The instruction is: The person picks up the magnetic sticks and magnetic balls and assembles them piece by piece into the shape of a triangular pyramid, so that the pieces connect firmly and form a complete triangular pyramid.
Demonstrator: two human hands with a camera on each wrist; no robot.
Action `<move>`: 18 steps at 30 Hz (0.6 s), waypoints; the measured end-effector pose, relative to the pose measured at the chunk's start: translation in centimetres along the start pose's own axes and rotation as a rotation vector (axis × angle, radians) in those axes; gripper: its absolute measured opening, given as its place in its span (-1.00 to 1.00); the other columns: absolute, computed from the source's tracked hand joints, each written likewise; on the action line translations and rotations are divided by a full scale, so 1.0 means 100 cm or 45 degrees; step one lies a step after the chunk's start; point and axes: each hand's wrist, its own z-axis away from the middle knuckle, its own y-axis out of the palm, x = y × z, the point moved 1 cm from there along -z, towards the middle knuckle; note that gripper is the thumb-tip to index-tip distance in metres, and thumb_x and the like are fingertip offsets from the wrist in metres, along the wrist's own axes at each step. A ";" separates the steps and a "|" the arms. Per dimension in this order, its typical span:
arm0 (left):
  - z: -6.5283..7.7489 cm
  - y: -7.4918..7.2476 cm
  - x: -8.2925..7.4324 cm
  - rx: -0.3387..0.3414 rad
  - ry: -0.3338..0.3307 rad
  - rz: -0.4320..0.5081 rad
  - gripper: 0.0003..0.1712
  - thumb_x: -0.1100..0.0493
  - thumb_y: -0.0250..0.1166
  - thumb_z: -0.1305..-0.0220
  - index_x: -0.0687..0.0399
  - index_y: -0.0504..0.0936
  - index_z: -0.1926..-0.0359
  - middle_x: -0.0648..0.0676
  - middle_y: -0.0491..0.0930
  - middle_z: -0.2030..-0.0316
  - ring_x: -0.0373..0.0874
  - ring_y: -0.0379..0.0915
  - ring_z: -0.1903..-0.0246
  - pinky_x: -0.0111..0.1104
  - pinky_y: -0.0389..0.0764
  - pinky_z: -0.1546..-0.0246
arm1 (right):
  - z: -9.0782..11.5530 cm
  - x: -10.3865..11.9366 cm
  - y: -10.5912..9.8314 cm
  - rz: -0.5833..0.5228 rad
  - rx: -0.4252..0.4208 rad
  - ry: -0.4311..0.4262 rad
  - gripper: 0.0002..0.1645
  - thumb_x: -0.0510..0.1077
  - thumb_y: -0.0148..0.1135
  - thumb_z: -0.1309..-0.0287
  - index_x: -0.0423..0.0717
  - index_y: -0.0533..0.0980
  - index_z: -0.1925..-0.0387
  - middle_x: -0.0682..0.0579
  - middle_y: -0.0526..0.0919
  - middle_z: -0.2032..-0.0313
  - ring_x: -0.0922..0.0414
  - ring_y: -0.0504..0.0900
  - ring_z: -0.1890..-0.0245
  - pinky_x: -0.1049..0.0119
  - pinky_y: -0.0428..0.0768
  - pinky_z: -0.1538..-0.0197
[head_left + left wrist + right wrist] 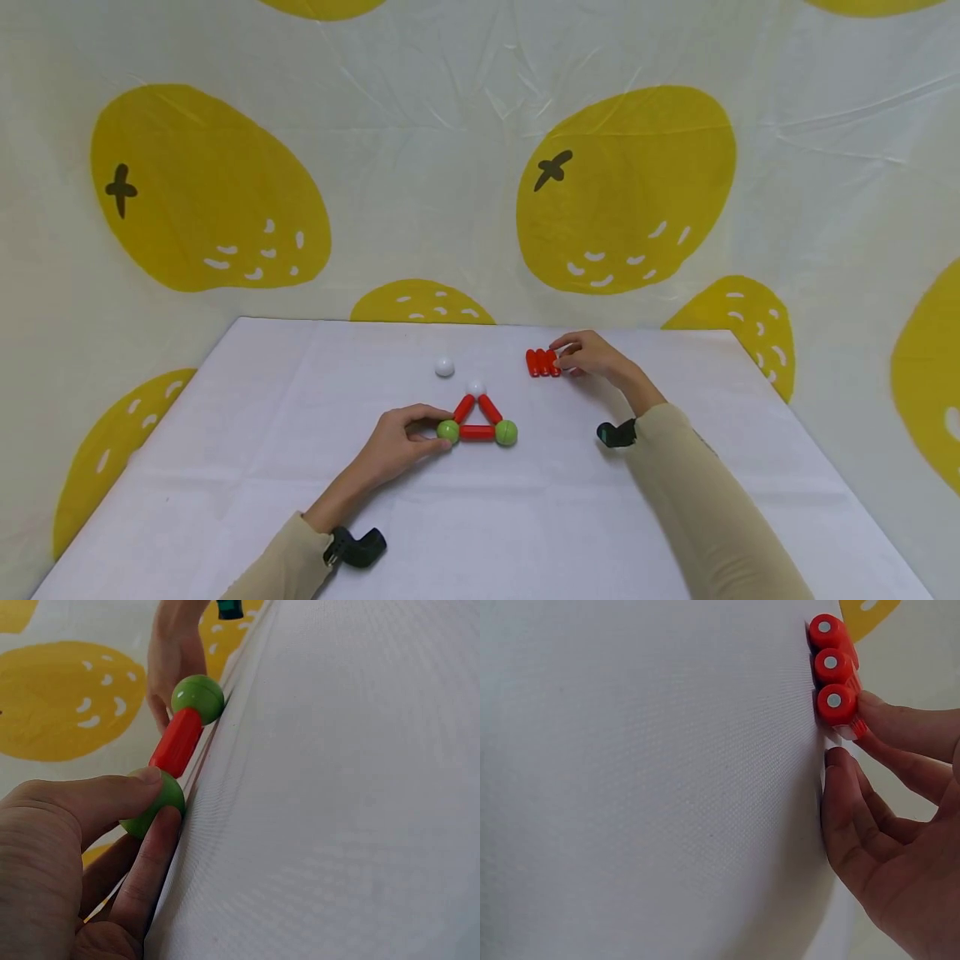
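A flat triangle lies on the white-covered table, made of red magnetic rods [476, 432], a white ball [476, 389] at its far corner and green balls at the two near ones. My left hand [401, 442] pinches the left green ball [166, 801] between thumb and fingers; the right green ball [506, 432] sits at the rod's other end. Farther back on the right, several red rods [539, 363] lie side by side. There my right hand [592, 355] has thumb and index finger at the end rod [860, 729], pinching it, while its other fingers rest low beside the table.
A loose white ball [444, 367] lies behind the triangle. The white tabletop [562, 517] ends at a patterned backdrop [427, 167] with large yellow fruit shapes. Dark wrist cameras [356, 547] are worn on both arms.
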 end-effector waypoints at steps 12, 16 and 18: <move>0.000 0.000 -0.001 -0.004 -0.008 0.002 -0.59 0.07 0.55 -0.19 -0.16 0.75 -0.08 -0.05 0.74 -0.01 -0.10 0.60 -0.02 -0.51 0.65 0.19 | 0.000 0.006 0.004 0.043 -0.055 0.043 -0.53 -0.17 0.29 -0.35 -0.19 0.47 -0.22 -0.24 0.62 -0.05 0.00 0.61 0.13 0.33 0.70 0.10; 0.000 0.000 0.000 -0.004 -0.007 0.004 -0.60 0.07 0.55 -0.19 -0.17 0.76 -0.08 -0.05 0.74 -0.01 -0.10 0.59 -0.01 -0.51 0.65 0.19 | 0.002 0.008 0.007 0.024 -0.079 0.053 -0.52 -0.18 0.31 -0.33 -0.18 0.43 -0.22 -0.23 0.60 -0.02 0.01 0.59 0.16 0.33 0.69 0.12; 0.000 0.000 0.000 -0.003 -0.003 0.006 -0.60 0.06 0.55 -0.19 -0.16 0.76 -0.08 -0.05 0.74 -0.02 -0.11 0.59 -0.01 -0.51 0.64 0.20 | 0.003 0.009 0.007 0.001 -0.089 0.058 -0.52 -0.19 0.31 -0.32 -0.17 0.42 -0.21 -0.22 0.60 0.00 0.01 0.60 0.17 0.33 0.69 0.12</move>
